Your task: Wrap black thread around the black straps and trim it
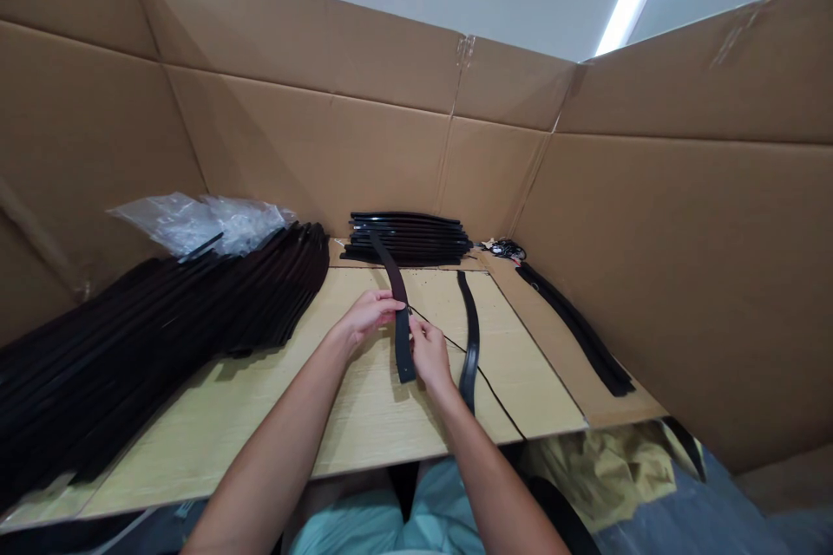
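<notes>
In the head view, a long dark flexible strip (402, 347) stands raised over the table, its lower end toward me. My left hand (374, 312) pinches the strip at its left edge, fingers closed. At its right edge, my right hand (429, 351) is closed in a pinch; what sits between its fingertips is too small to make out. A thin black cord (495, 395) runs from near the strip, behind my right hand, to the front edge of the table. Another black strip (469, 334) lies to the right of my right hand.
A large pile of dark strips (195, 321) covers the left side, with clear plastic bags (214, 221) on it. A neat stack of strips (409, 238) lies at the back, beside tangled cords (501, 249). More strips (576, 325) lie right. Cardboard walls (312, 139) enclose the table (260, 416).
</notes>
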A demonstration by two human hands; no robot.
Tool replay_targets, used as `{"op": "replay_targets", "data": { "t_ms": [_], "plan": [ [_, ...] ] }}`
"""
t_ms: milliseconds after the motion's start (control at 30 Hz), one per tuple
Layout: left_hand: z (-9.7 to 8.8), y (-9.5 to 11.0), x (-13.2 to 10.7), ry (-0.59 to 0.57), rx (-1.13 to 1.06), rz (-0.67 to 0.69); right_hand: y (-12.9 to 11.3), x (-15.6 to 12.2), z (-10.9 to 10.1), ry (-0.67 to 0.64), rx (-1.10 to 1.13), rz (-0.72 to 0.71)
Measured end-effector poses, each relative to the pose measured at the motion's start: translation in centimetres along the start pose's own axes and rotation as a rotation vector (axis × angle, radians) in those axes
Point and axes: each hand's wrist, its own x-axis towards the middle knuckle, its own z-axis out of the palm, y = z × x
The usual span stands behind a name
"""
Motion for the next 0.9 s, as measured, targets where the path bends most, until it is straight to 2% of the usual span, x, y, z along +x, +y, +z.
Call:
{"op": "replay_targets", "data": {
  "t_ms": [433, 900],
  "plan": [
    [0.34, 0.04, -0.08, 0.019, 0.029, -0.009, -0.96, 0.31, -0.17, 0.065, -0.080, -0.059],
    [0.66, 0.06, -0.22, 0.024, 0.062, -0.016, -0.77, 0.52, -0.12, 0.076, -0.085, -0.087]
  ]
}}
